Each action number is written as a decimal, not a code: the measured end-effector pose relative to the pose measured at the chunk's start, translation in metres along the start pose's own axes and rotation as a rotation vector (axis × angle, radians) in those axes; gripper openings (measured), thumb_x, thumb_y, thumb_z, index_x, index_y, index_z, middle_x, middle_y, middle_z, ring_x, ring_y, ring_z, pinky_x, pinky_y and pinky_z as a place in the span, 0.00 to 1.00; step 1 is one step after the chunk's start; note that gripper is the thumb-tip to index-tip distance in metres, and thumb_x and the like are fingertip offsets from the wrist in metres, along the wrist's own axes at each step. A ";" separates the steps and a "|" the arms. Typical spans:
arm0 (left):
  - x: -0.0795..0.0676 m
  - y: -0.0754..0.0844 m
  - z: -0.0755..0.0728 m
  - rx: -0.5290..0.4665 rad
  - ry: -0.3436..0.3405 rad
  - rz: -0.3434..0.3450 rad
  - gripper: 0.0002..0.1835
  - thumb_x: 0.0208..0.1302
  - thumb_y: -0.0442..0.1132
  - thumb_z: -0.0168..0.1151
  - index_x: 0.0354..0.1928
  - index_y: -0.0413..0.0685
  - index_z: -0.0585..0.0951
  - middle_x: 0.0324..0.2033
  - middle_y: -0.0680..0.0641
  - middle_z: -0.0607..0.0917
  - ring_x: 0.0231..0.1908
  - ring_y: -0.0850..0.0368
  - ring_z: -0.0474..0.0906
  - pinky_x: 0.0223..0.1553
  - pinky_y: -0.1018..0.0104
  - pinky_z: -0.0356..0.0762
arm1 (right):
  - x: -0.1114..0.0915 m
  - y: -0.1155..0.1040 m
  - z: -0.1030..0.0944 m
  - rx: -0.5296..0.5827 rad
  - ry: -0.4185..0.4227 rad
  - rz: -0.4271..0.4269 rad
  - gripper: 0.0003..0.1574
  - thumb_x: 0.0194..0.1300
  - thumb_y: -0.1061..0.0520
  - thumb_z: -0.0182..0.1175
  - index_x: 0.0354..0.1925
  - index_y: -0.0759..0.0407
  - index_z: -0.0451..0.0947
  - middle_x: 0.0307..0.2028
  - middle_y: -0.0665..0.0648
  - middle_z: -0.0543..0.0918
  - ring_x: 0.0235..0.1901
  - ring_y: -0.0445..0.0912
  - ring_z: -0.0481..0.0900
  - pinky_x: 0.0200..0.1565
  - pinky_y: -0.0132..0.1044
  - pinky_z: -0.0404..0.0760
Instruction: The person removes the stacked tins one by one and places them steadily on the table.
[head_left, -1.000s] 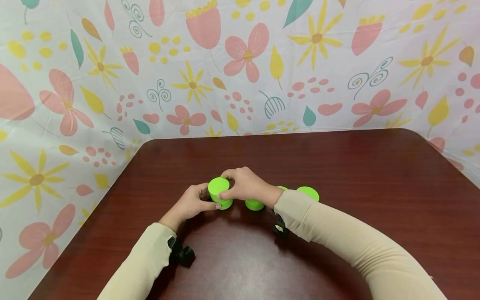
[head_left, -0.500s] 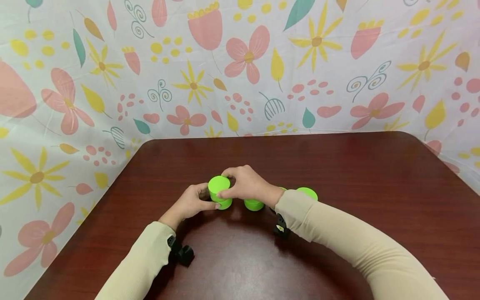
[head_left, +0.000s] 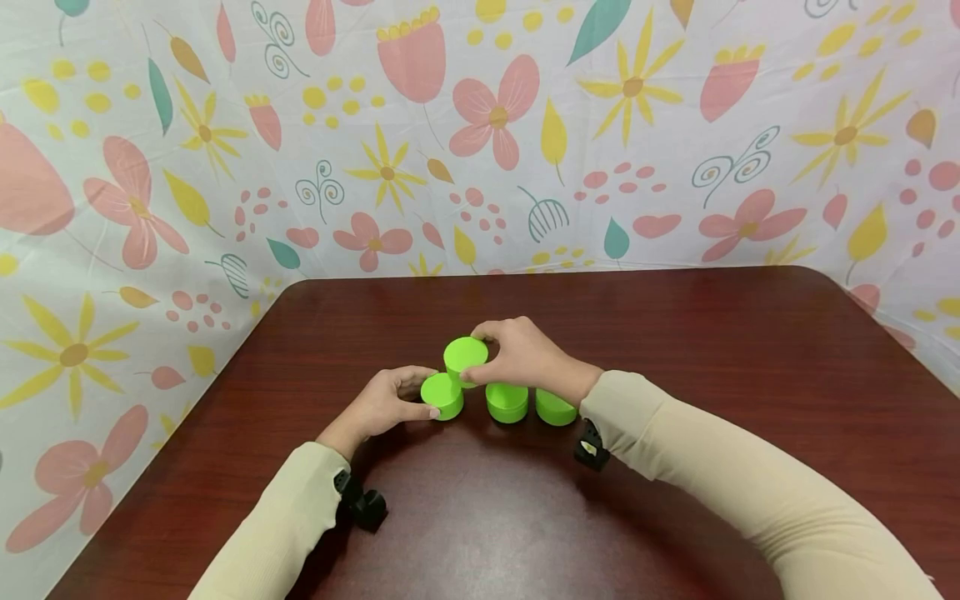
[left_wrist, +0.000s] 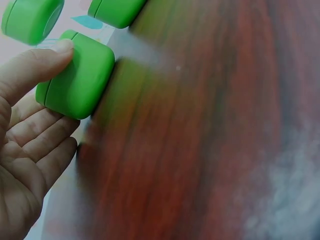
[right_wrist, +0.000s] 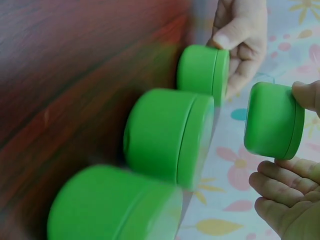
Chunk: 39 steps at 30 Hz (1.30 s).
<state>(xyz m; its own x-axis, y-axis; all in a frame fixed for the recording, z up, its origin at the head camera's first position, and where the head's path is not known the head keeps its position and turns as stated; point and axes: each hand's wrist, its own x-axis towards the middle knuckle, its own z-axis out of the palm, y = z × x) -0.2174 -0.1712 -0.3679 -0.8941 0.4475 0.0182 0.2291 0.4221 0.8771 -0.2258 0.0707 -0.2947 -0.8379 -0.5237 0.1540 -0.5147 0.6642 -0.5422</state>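
Observation:
In the head view my left hand (head_left: 382,407) grips a round lime-green lidded jar (head_left: 442,398) that stands on the table, thumb on the near side and fingers behind. My right hand (head_left: 525,358) pinches a second green jar (head_left: 465,357) by its sides, up above table level, between the left jar and the middle one. The right wrist view shows this raised jar (right_wrist: 272,121) apart from the standing ones, with thumb and fingers at its lid end. Beside it, a middle jar (head_left: 507,404) and a right jar (head_left: 555,408) stand in a row, the latter partly behind the right hand.
The dark reddish wooden table (head_left: 480,517) reaches back to a floral cloth (head_left: 495,183) hanging behind it. Black cameras sit on the left wrist (head_left: 363,504) and right wrist (head_left: 591,450). My right sleeve (head_left: 675,442) covers the table area right of the row.
My right hand has lifted its jar off the left jar, moving it right and up. The left hand stays on its jar. A further jar at the right is now hidden by the sleeve.

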 end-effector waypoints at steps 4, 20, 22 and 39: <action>0.002 0.000 -0.001 -0.002 0.004 -0.004 0.30 0.49 0.35 0.71 0.56 0.40 0.75 0.50 0.41 0.81 0.54 0.48 0.76 0.52 0.56 0.74 | -0.006 0.005 -0.010 -0.008 0.017 0.017 0.28 0.48 0.44 0.69 0.45 0.58 0.78 0.32 0.50 0.81 0.26 0.41 0.74 0.30 0.33 0.74; 0.001 0.002 -0.001 -0.002 0.004 -0.022 0.30 0.51 0.35 0.70 0.58 0.41 0.74 0.51 0.42 0.80 0.55 0.48 0.74 0.50 0.58 0.75 | -0.042 0.031 -0.040 -0.045 0.068 0.082 0.25 0.48 0.44 0.68 0.41 0.57 0.79 0.28 0.49 0.81 0.24 0.40 0.74 0.28 0.34 0.73; 0.001 0.002 0.000 -0.007 0.006 -0.016 0.30 0.51 0.34 0.70 0.58 0.40 0.74 0.51 0.41 0.80 0.55 0.48 0.75 0.50 0.59 0.75 | -0.047 0.036 -0.043 -0.052 0.079 0.084 0.25 0.48 0.45 0.69 0.41 0.58 0.79 0.28 0.49 0.81 0.22 0.39 0.74 0.27 0.34 0.73; 0.000 -0.002 0.002 0.000 -0.005 -0.030 0.30 0.50 0.37 0.71 0.58 0.41 0.74 0.51 0.42 0.80 0.54 0.48 0.76 0.48 0.61 0.76 | -0.090 0.068 -0.062 -0.122 0.172 0.167 0.26 0.48 0.45 0.70 0.40 0.60 0.80 0.34 0.54 0.83 0.33 0.48 0.78 0.32 0.36 0.74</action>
<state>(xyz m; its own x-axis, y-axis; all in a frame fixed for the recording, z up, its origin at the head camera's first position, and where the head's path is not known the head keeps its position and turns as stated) -0.2172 -0.1710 -0.3708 -0.8987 0.4385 -0.0104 0.2022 0.4353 0.8773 -0.1966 0.1957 -0.2945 -0.9262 -0.3101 0.2145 -0.3762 0.7988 -0.4695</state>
